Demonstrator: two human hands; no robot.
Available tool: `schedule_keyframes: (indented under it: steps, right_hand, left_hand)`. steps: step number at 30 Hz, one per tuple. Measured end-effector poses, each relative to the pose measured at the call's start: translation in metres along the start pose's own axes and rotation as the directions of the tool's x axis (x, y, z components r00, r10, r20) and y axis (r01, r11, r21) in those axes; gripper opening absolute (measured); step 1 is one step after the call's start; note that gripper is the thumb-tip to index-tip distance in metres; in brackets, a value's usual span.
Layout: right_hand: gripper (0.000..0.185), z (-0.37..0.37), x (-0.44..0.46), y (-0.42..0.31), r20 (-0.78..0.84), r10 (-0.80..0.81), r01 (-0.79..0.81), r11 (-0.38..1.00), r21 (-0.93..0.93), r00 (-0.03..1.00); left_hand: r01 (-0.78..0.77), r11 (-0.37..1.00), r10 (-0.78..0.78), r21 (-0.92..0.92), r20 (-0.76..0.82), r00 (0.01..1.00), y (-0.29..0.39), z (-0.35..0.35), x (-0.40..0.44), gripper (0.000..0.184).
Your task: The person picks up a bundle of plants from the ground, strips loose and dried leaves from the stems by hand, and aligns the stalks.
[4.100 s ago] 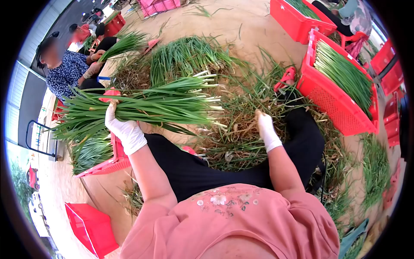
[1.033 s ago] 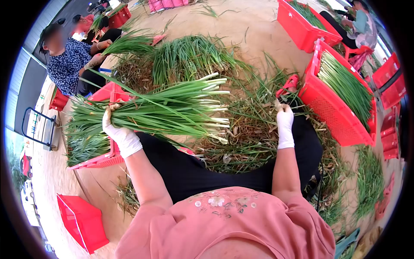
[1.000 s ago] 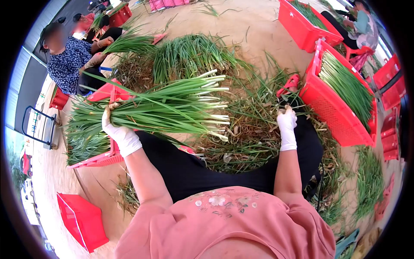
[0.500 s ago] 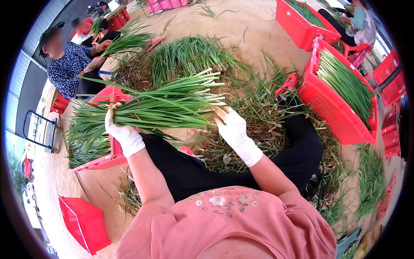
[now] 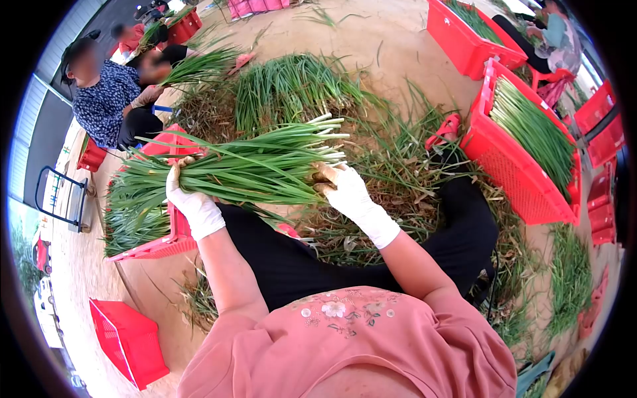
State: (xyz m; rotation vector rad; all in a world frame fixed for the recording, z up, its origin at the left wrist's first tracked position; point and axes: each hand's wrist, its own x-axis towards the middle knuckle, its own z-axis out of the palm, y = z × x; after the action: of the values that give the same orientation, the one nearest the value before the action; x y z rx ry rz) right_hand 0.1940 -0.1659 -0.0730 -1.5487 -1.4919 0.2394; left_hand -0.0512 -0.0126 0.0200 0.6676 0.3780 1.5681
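Across my lap, in the head view, lies a thick bundle of garlic chives, green leaves to the left and pale stem ends to the right. My left hand, in a whitish glove with bare fingertips, is closed round the leafy side. At the stem end my right hand, gloved the same way, grips the bundle's lower edge; some of its fingers are hidden by the stems. The leaf tips hang over a red crate on my left, which holds more chives.
A heap of chives lies ahead, with loose trimmings around my legs. On the right stands a red crate of neatly laid chives. A co-worker sits at the left. An upturned red crate is at lower left.
My right hand has shifted slightly left and closed further over the stem end. The bundle's loose upper leaf has dropped in among the others. The co-worker's arm has moved.
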Motion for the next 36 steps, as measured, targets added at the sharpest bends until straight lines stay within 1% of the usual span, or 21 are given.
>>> schedule_keyframes:
  steps: [5, 7, 8, 10, 12, 14, 15, 17, 18, 20, 21, 22, 24, 26, 27, 28, 29, 30, 31, 34, 36]
  right_hand:
    - [0.038, 0.003, 0.000, -0.010, -0.093, -0.155, 0.133, 0.969, -0.206, 0.984]
    - [0.034, 0.007, -0.003, -0.004, -0.215, -0.148, 0.154, 0.988, 0.011, 0.965]
    - [0.034, 0.010, -0.004, -0.003, -0.213, -0.147, 0.153, 0.988, 0.011, 0.966]
    - [0.031, 0.015, -0.007, 0.000, -0.284, 0.102, 0.032, 0.902, 0.430, 0.953]
    - [0.033, 0.008, -0.008, -0.004, -0.231, 0.125, -0.011, 0.897, 0.441, 0.965]
    - [0.034, 0.003, -0.005, 0.004, -0.269, -0.189, 0.167, 0.981, -0.101, 0.944]
    - [0.033, -0.010, -0.005, 0.003, -0.212, -0.178, 0.147, 0.977, -0.154, 0.961]
    - [0.023, -0.025, -0.012, 0.027, -0.265, -0.072, 0.019, 0.980, -0.197, 0.961]
    - [0.016, -0.032, -0.016, 0.033, -0.353, 0.138, -0.085, 0.983, 0.161, 0.925]
    - [0.004, -0.056, -0.025, 0.073, -0.452, 0.286, -0.113, 0.922, 0.371, 0.845]
    - [0.006, -0.067, -0.032, 0.107, -0.537, 0.379, -0.120, 0.882, 0.455, 0.753]
    - [0.008, -0.099, -0.039, 0.100, -0.620, 0.308, -0.311, 0.944, 0.107, 0.722]
    - [0.014, -0.149, -0.070, 0.167, -0.724, 0.463, -0.453, 0.861, 0.230, 0.511]
    - [0.016, -0.165, -0.093, 0.198, -0.654, 0.464, -0.590, 0.807, 0.035, 0.597]
    - [0.022, -0.158, -0.073, 0.133, -0.586, 0.516, -0.779, 0.459, -0.428, 0.625]
    - [0.028, -0.142, -0.065, 0.117, -0.493, 0.440, -0.656, 0.586, -0.476, 0.751]
    - [0.031, -0.131, -0.044, 0.082, -0.117, 0.659, -0.650, 0.752, 0.106, 0.743]
    - [0.035, -0.104, -0.036, 0.067, 0.053, 0.681, -0.646, 0.664, 0.377, 0.731]
    - [0.039, -0.087, -0.026, 0.042, 0.231, 0.574, -0.598, 0.610, 0.521, 0.786]
    - [0.043, -0.040, -0.009, 0.005, 0.515, 0.483, -0.701, 0.396, 0.592, 0.708]
    - [0.045, -0.028, -0.007, 0.005, 0.527, 0.391, -0.648, 0.569, 0.506, 0.755]
  left_hand:
    - [0.010, 1.000, -0.010, 0.000, 0.032, 0.999, -0.001, 0.005, -0.002, 0.014]
    - [-0.002, 1.000, 0.003, 0.016, -0.039, 0.999, -0.001, 0.005, -0.002, 0.013]
    - [-0.001, 1.000, 0.002, 0.016, -0.040, 0.999, -0.001, 0.005, -0.002, 0.013]
    - [0.022, 1.000, -0.021, 0.012, -0.068, 0.997, -0.003, 0.006, -0.002, 0.013]
    - [0.015, 1.000, -0.014, 0.006, -0.053, 0.999, -0.004, 0.008, -0.003, 0.012]
    - [0.015, 1.000, -0.014, 0.002, -0.084, 0.996, -0.004, 0.007, -0.002, 0.012]
    - [0.028, 1.000, -0.029, -0.010, -0.081, 0.996, -0.002, 0.010, -0.003, 0.012]
    - [0.015, 1.000, -0.015, -0.005, -0.091, 0.996, -0.003, 0.007, -0.001, 0.012]
    - [0.001, 1.000, -0.002, -0.003, -0.102, 0.995, -0.003, 0.005, 0.000, 0.012]
    - [-0.009, 1.000, 0.011, 0.012, -0.107, 0.994, -0.001, 0.003, 0.001, 0.013]
    - [0.006, 1.000, -0.007, -0.012, -0.090, 0.996, 0.002, 0.004, 0.000, 0.011]
    - [0.020, 0.999, -0.023, -0.037, -0.069, 0.997, 0.003, 0.004, 0.000, 0.010]
    - [-0.003, 0.999, 0.000, -0.040, -0.064, 0.998, 0.009, -0.014, 0.012, 0.014]
    - [-0.056, 0.998, 0.056, 0.007, -0.038, 0.998, 0.012, -0.025, 0.020, 0.015]
    - [-0.053, 0.999, 0.053, 0.007, -0.038, 0.998, 0.013, -0.027, 0.022, 0.015]
    - [-0.072, 0.997, 0.072, 0.005, -0.045, 0.996, 0.012, -0.027, 0.023, 0.016]
    - [-0.093, 0.996, 0.093, 0.001, -0.052, 0.994, 0.011, -0.027, 0.023, 0.016]
    - [-0.090, 0.996, 0.090, -0.002, -0.051, 0.995, 0.009, -0.021, 0.020, 0.016]
    - [-0.082, 0.996, 0.082, -0.018, -0.044, 0.996, 0.009, -0.011, 0.015, 0.013]
    - [-0.064, 0.998, 0.064, -0.018, -0.009, 0.998, 0.010, -0.005, 0.011, 0.011]
    - [-0.067, 0.998, 0.068, 0.012, -0.056, 0.996, 0.012, 0.002, 0.005, 0.012]
